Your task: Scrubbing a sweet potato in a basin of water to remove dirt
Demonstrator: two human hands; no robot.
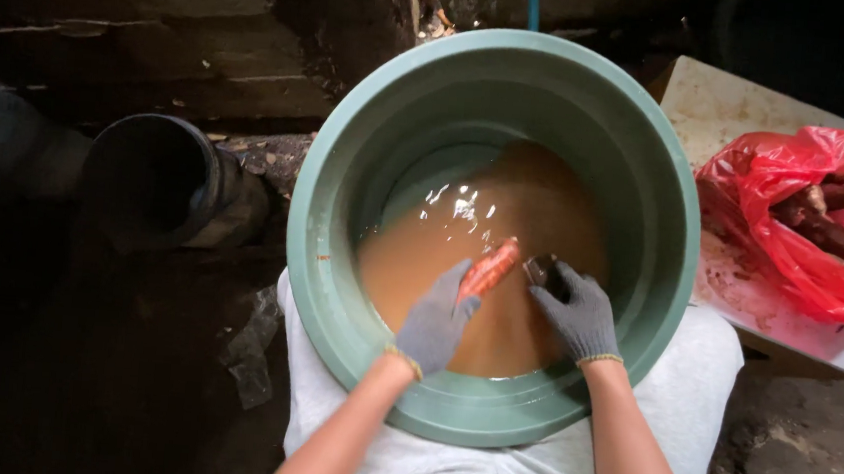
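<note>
Dim light is falling on a dark dirt floor (109,383) w/ debris. A black pipe (160,181) is lying left; a pale board (753,113) is sitting right.

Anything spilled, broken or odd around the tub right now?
No spill shows. The water in the green tub is muddy brown. The left hand holds a reddish root; the right hand grips something dark. The red bag gapes open, roots showing.

One package only — a crumpled red plastic bag (802,225), lying open on a stained pale board (743,112) right of the green tub (348,161), with dark, muddy roots (824,224) inside it.
</note>
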